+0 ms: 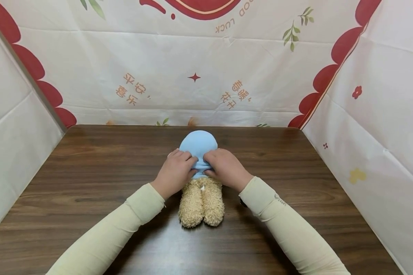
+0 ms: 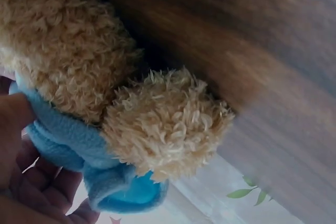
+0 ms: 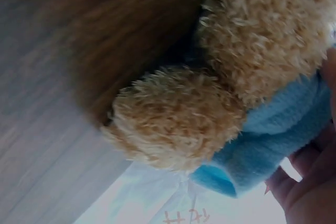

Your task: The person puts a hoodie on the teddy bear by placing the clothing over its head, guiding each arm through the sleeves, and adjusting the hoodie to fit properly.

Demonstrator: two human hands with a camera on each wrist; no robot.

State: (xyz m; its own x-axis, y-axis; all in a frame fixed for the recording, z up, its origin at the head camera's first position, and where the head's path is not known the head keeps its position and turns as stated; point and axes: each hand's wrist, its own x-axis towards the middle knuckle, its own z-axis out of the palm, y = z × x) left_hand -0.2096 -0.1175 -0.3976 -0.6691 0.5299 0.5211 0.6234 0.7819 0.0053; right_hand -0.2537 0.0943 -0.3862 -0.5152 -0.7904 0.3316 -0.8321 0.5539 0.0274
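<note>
A plush toy [image 1: 191, 204] with curly tan fur lies on the table, its two legs pointing toward me. Blue fleece clothing [image 1: 197, 143] covers its rounded far end and hides what is underneath. My left hand [image 1: 174, 172] pinches the fleece from the left side, thumb nearest the legs. From the right side my right hand [image 1: 228, 168] pinches it in the same way, and the cloth wrinkles between them. In the left wrist view, a hollow blue cuff [image 2: 128, 192] hangs beside a furry limb [image 2: 168, 124]. The right wrist view has a similar cuff [image 3: 215, 179] by another furry limb [image 3: 176, 121].
The dark wood-grain table [image 1: 89, 172] extends around the toy. A white printed cloth [image 1: 179, 57] hangs along the table's back edge, with further cloth panels [image 1: 375, 114] at the sides.
</note>
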